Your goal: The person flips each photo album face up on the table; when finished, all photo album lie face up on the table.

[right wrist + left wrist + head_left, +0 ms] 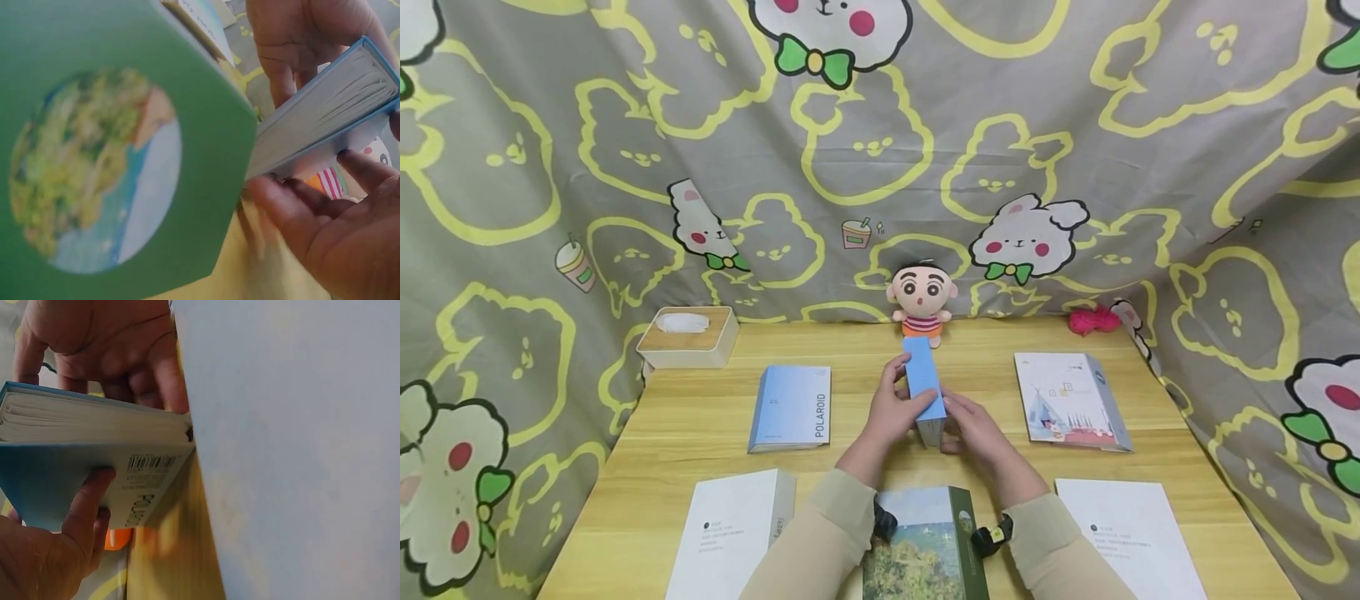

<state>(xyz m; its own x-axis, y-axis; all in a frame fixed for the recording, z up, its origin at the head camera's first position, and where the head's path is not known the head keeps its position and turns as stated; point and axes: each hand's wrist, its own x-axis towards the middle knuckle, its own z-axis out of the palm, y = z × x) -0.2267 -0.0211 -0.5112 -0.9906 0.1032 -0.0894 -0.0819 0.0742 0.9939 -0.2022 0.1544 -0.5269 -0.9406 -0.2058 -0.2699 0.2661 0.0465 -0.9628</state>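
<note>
A blue photo album (923,379) stands on edge between both hands in the middle of the table, its long blue side up. My left hand (891,412) grips it from the left, thumb across the near part of that top side. On the opposite side my right hand (977,425) holds the cover with its fingers. White page edges (94,419) face the left wrist camera, above a cover with a barcode and lettering. In the right wrist view, the fingers of the right hand (356,225) lie against the lower cover.
Around the hands lie a blue POLAROID album (793,408), an illustrated white one (1063,400), two plain white books (730,525) (1127,537) and a landscape-covered book (917,542) under the forearms. Behind are a doll (921,300), a tissue box (688,337) and a pink bundle (1093,320).
</note>
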